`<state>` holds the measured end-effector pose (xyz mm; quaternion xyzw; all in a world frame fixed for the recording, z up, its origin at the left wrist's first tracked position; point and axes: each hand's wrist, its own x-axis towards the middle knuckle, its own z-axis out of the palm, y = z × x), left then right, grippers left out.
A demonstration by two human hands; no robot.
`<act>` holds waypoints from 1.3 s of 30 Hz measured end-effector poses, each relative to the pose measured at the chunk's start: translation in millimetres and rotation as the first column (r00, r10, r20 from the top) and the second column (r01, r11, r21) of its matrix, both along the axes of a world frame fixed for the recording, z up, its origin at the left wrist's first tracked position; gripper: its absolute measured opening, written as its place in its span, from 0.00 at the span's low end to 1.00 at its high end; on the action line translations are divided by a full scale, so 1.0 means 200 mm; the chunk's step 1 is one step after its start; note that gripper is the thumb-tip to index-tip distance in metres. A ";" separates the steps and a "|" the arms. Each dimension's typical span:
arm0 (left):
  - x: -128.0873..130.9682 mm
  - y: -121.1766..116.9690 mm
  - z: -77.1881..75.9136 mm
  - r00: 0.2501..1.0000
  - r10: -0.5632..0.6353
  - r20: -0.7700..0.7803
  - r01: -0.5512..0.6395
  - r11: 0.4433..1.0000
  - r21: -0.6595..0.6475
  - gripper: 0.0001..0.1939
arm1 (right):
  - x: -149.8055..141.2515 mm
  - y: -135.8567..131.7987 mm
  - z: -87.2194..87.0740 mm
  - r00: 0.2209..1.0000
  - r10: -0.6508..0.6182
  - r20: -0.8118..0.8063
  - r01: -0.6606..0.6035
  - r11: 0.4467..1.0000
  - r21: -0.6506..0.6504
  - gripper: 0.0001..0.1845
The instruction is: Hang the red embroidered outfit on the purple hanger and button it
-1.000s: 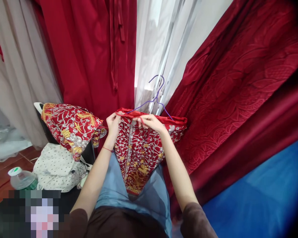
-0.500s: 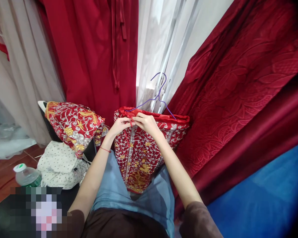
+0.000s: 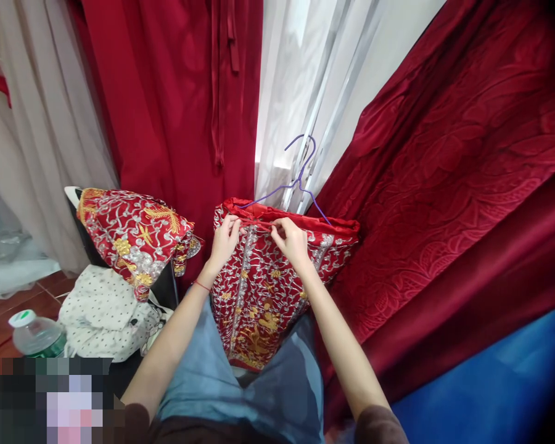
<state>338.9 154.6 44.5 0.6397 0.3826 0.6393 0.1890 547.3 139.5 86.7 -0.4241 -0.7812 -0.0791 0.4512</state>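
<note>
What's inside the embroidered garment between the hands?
The embroidered garment shows red lining at its opening, where the purple hanger's arms reach. Its front covers everything deeper.

Likely costume shop (embroidered garment (image 3: pixel 263 290) on purple hanger (image 3: pixel 299 180), long red fabrics (image 3: pixel 176 92)).

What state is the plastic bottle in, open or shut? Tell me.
Shut: a white cap with a green mark sits on the bottle.

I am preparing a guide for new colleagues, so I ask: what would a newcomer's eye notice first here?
Probably the glittering red embroidered garment in the centre, with the left hand and right hand pinching thin red cord at its top. Next, the purple hanger above it, and the dark-red patterned drape filling much of the right side.
</note>
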 end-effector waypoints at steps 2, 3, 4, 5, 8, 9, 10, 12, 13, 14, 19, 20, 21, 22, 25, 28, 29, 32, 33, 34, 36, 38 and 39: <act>-0.03 0.01 0.00 0.991 0.113 -0.075 -0.110 0.993 0.034 0.12 | 0.00 0.00 0.00 0.995 -0.065 0.073 0.061 0.997 0.054 0.11; -0.04 0.02 0.00 0.978 0.182 -0.103 -0.178 0.983 0.053 0.12 | -0.01 0.00 0.01 0.988 -0.106 0.116 0.097 0.992 0.084 0.11; -0.05 0.03 0.01 0.957 0.262 -0.126 -0.254 0.964 0.073 0.12 | -0.02 0.01 0.02 0.976 -0.149 0.157 0.132 0.985 0.113 0.12; -0.06 0.05 0.01 0.928 0.344 -0.144 -0.333 0.938 0.092 0.12 | -0.03 0.01 0.03 0.963 -0.188 0.195 0.163 0.977 0.138 0.12; -0.11 0.09 0.03 0.825 0.523 -0.216 -0.507 0.852 0.129 0.15 | -0.03 0.03 0.06 0.925 -0.266 0.273 0.220 0.957 0.188 0.13; -0.13 0.10 0.03 0.798 0.547 -0.253 -0.531 0.837 0.134 0.16 | -0.03 0.03 0.08 0.916 -0.280 0.288 0.229 0.953 0.199 0.13; -0.15 0.11 0.04 0.776 0.558 -0.292 -0.544 0.828 0.138 0.17 | -0.02 0.03 0.09 0.907 -0.291 0.303 0.235 0.949 0.209 0.13; -0.17 0.12 0.06 0.739 0.567 -0.364 -0.558 0.818 0.142 0.18 | -0.01 0.02 0.11 0.887 -0.309 0.343 0.242 0.944 0.225 0.14; -0.18 0.12 0.07 0.720 0.570 -0.395 -0.565 0.813 0.143 0.19 | 0.00 0.01 0.12 0.873 -0.317 0.370 0.245 0.942 0.230 0.14; -0.19 0.12 0.08 0.702 0.573 -0.422 -0.572 0.807 0.144 0.19 | 0.00 0.01 0.13 0.857 -0.326 0.398 0.249 0.940 0.234 0.14; -0.21 0.10 0.11 0.670 0.561 -0.487 -0.564 0.811 0.158 0.17 | -0.01 -0.02 0.15 0.830 -0.332 0.448 0.277 0.943 0.185 0.15; -0.21 0.09 0.12 0.677 0.548 -0.490 -0.544 0.822 0.168 0.16 | -0.01 -0.03 0.15 0.854 -0.292 0.430 0.254 0.956 0.146 0.14; -0.22 0.08 0.12 0.692 0.529 -0.491 -0.514 0.839 0.180 0.14 | 0.01 -0.04 0.15 0.888 -0.223 0.402 0.202 0.975 0.093 0.13; -0.23 0.06 0.13 0.712 0.506 -0.487 -0.476 0.858 0.195 0.13 | 0.03 -0.05 0.15 0.922 -0.130 0.365 0.125 0.991 0.037 0.12; -0.26 0.02 0.18 0.788 0.438 -0.432 -0.356 0.897 0.261 0.13 | 0.14 -0.11 0.20 0.958 0.096 0.270 -0.086 0.995 -0.050 0.10; -0.26 0.01 0.27 0.809 0.423 -0.409 -0.287 0.890 0.353 0.20 | 0.32 -0.17 0.29 0.945 -0.039 0.324 0.017 0.997 0.071 0.12; -0.26 0.02 0.31 0.794 0.418 -0.442 -0.261 0.890 0.373 0.20 | 0.38 -0.19 0.32 0.924 -0.126 0.361 0.087 0.989 0.122 0.13; -0.24 0.08 0.40 0.689 0.355 -0.632 -0.174 0.927 0.332 0.14 | 0.57 -0.20 0.39 0.816 -0.303 0.493 0.243 0.953 0.182 0.16; -0.24 0.11 0.42 0.644 0.319 -0.695 -0.157 0.945 0.288 0.13 | 0.63 -0.20 0.40 0.777 -0.321 0.542 0.273 0.947 0.169 0.16; -0.24 0.13 0.43 0.602 0.280 -0.748 -0.151 0.960 0.238 0.13 | 0.68 -0.19 0.40 0.740 -0.324 0.589 0.294 0.944 0.150 0.17; -0.27 0.18 0.45 0.549 0.205 -0.810 -0.151 0.978 0.145 0.16 | 0.75 -0.18 0.39 0.679 -0.312 0.664 0.312 0.942 0.124 0.16; -0.31 0.20 0.46 0.547 0.135 -0.826 -0.113 0.990 0.087 0.18 | 0.79 -0.17 0.38 0.642 -0.305 0.704 0.306 0.943 0.129 0.15; -0.33 0.20 0.46 0.560 0.104 -0.822 -0.077 0.994 0.073 0.18 | 0.80 -0.17 0.38 0.634 -0.303 0.711 0.299 0.944 0.136 0.15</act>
